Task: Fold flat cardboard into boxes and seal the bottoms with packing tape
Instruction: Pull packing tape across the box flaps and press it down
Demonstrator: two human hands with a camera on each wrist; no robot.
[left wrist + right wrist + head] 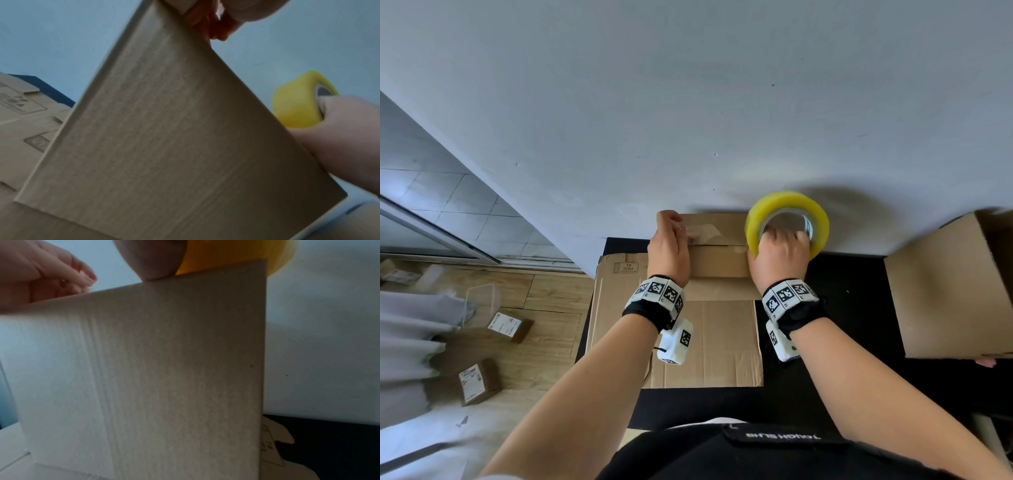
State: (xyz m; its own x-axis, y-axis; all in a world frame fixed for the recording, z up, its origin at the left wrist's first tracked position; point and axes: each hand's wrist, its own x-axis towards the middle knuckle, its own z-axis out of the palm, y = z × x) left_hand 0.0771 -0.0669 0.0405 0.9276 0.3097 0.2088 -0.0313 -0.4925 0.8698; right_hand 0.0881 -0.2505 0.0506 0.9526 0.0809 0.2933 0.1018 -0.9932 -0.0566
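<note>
**A:** The cardboard box (717, 260) stands folded up on the black table (859, 308), bottom flaps turned upward, close to the grey wall (688, 102) on the far side. Where are the hands?

**B:** Both are on top of it. The left hand (669, 245) sits at the box's left end with its fingers curled down onto the flaps, right beside a strip of clear tape (703, 231) lying on the far flap. Whether it pinches the tape end or only presses it, I cannot tell.

**A:** And the right one?

**B:** The right hand (779, 255) grips the yellow roll of packing tape (787, 219), fingers hooked through its core, at the box's right end. The roll stands on edge, touching the top of the box.

**A:** The seam between the flaps?

**B:** It runs left to right between the two hands, and most of its length looks bare.

**A:** What lies underneath?

**B:** A stack of flat cardboard (702, 342) spreads toward the near side, under the box. Another assembled box (948, 291) sits at the table's right edge, well apart.

**A:** Off the table?

**B:** On the wooden floor (544, 308) to the left lie two small labelled parcels (510, 325) and a clear plastic tub (482, 301).
</note>
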